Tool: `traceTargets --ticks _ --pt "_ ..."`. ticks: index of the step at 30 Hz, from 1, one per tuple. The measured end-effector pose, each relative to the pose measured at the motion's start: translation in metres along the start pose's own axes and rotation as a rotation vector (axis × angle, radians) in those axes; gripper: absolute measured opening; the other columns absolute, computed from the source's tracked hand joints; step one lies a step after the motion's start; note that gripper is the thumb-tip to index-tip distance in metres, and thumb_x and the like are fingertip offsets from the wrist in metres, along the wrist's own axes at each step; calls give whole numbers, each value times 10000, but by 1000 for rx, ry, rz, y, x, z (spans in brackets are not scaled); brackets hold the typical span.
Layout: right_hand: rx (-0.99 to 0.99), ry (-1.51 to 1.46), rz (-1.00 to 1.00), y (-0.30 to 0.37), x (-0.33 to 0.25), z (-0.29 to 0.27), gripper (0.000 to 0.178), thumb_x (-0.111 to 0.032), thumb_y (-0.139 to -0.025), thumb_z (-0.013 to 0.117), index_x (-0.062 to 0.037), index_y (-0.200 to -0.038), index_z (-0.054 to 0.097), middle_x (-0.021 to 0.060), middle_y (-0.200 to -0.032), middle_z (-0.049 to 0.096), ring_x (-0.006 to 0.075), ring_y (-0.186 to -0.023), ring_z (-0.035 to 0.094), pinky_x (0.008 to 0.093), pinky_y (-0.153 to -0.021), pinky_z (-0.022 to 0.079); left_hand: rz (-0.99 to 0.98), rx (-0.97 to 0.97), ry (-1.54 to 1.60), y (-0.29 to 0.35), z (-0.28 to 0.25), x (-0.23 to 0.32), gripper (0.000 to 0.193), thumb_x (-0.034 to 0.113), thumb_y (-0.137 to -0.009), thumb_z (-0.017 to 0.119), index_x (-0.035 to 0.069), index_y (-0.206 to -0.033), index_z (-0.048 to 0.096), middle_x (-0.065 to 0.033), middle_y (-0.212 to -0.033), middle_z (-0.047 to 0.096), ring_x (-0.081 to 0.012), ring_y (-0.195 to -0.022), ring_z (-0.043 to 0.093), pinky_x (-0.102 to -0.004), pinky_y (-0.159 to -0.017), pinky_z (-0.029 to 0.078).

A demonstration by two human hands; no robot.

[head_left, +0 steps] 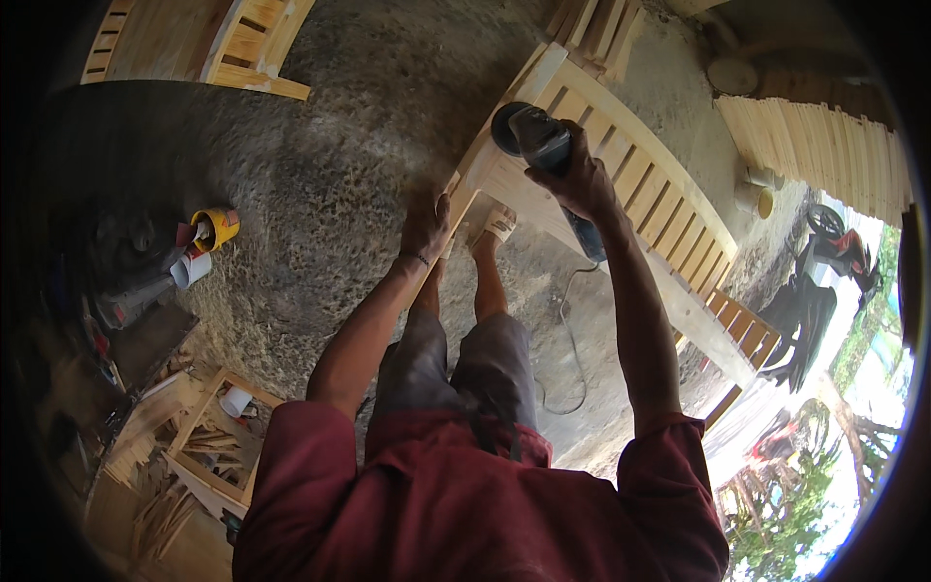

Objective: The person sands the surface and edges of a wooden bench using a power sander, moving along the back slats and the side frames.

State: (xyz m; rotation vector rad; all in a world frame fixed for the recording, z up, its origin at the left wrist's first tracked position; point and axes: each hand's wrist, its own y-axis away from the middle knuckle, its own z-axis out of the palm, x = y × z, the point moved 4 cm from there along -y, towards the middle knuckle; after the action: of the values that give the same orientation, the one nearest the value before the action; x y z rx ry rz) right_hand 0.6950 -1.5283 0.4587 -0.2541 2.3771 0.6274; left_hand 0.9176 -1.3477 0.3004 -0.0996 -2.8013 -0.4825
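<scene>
A dark angle grinder (545,144) is gripped around its body by my right hand (579,182). Its round disc (505,129) sits at the near left corner of a pale wooden bench (519,184) with a slatted back; whether it touches the wood is hard to tell. The grinder's grey rear end points toward me, and its cord (565,320) trails down to the floor. My left hand (425,228) is closed around a wooden leg of the bench, its fingers partly hidden by the wood.
Another slatted wooden piece (242,44) stands at the far left. A yellow bucket (215,228) and white container (191,269) sit on the rough floor to the left. Wood scraps fill an open frame (184,456) at lower left. A motorbike (810,291) is parked at right.
</scene>
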Motion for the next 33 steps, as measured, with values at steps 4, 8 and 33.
traceTargets --ticks 4,8,33 --pt "6 22 -3 -30 3 -16 893 -425 -772 832 -163 -1447 308 280 -1121 689 476 -1042 675 531 -891 564 -130 211 379 4 28 -18 517 339 -1046 435 -14 -1423 450 -298 -1337 564 -435 -1222 557 -498 -1029 452" --pt "34 17 35 -60 19 -35 921 -471 -766 826 -161 -1463 309 273 -1145 688 461 -1081 670 516 -913 557 -225 151 414 2 19 -13 537 407 -1045 418 30 -1425 467 -299 -1241 618 -454 -1090 623 -523 -923 509" --pt "-76 128 -6 -57 -4 -18 890 -477 -773 813 -148 -1442 328 293 -1175 672 465 -1096 666 513 -918 548 -421 209 495 6 -17 -6 342 335 -1017 480 98 -1250 563 -256 -1037 687 -446 -923 676 -538 -781 559"
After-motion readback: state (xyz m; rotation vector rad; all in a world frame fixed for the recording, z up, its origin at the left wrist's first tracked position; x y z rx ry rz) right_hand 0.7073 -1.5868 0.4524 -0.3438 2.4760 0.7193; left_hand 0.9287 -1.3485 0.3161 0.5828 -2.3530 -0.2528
